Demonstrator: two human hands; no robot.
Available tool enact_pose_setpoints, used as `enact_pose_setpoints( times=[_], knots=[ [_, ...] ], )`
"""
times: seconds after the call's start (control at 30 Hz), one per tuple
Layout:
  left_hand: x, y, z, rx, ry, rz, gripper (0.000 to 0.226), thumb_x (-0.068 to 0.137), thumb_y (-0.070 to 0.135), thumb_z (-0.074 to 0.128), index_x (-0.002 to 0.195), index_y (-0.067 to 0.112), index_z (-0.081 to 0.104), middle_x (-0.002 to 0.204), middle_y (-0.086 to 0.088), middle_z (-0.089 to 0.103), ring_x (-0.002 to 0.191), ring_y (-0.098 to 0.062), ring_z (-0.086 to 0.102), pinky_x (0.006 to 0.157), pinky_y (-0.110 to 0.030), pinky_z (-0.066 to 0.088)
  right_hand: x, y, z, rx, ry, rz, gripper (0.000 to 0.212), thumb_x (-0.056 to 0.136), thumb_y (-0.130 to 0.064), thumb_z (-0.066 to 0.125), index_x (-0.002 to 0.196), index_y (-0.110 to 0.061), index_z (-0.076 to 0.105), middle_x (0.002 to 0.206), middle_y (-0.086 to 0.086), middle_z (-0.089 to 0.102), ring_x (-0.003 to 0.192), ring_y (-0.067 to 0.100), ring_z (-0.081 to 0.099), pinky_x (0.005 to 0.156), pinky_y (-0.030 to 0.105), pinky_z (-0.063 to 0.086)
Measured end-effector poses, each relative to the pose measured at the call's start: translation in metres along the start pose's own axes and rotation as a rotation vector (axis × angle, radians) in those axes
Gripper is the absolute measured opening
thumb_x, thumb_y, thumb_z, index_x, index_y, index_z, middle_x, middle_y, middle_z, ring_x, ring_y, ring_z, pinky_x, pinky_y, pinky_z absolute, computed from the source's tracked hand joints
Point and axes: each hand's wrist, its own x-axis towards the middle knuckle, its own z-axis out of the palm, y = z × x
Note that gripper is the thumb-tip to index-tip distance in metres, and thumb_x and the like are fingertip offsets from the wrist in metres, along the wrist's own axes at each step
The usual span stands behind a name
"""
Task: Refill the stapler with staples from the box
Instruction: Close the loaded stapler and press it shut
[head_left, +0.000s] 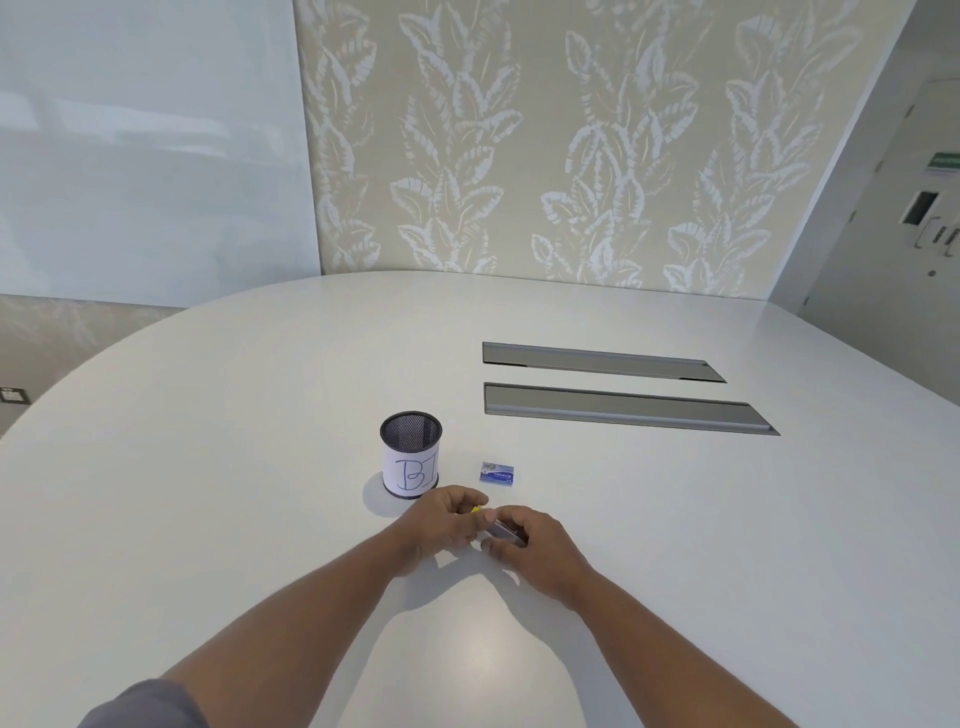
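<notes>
Both my hands meet over the white table (260, 493), just in front of me. My right hand (530, 545) is closed around a small dark stapler (503, 531), mostly hidden by the fingers. My left hand (441, 519) pinches its front end, where a bit of yellow (476, 510) shows. Whether the stapler is open I cannot tell. The small blue staple box (497, 474) lies flat on the table just beyond my hands, apart from them.
A black mesh pen cup (411, 454) with a white paper label stands left of the staple box, close to my left hand. Two long grey cable hatches (623, 408) are set into the table farther back right.
</notes>
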Motion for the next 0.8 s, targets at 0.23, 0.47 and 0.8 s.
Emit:
enact_pose_setpoints(
  times=[0.23,0.47,0.8],
  knots=[
    [0.003,-0.001,-0.006,-0.010,-0.084,-0.042,0.035,0.090,0.020,0.074,0.123,0.013,0.064,0.100,-0.007,0.068,0.082,-0.019,0.062,0.078,-0.029,0.053,0.004,0.003,-0.001,0.022,0.001,0.031,0.033,0.077,-0.051,0.074,0.093,-0.022,0.070,0.073,-0.007,0.064,0.065,0.007,0.052,0.064,0.031,0.045],
    [0.006,-0.003,0.009,0.022,0.046,-0.069,0.025,0.094,0.038,0.062,0.100,0.017,0.073,0.084,-0.002,0.071,0.073,-0.017,0.061,0.066,-0.026,0.052,0.000,0.004,0.007,-0.008,0.084,0.027,0.030,0.079,-0.052,0.077,0.097,-0.029,0.068,0.083,-0.011,0.071,0.069,0.003,0.058,0.069,0.028,0.049],
    [0.014,-0.009,0.014,0.169,0.193,0.019,0.040,0.095,0.051,0.052,0.067,0.024,0.053,0.061,0.005,0.055,0.057,-0.012,0.048,0.062,-0.027,0.041,-0.005,0.006,0.018,-0.275,0.169,-0.129,0.038,0.088,-0.071,0.051,0.101,-0.035,0.053,0.085,-0.015,0.062,0.079,0.005,0.055,0.071,0.027,0.046]
  ],
)
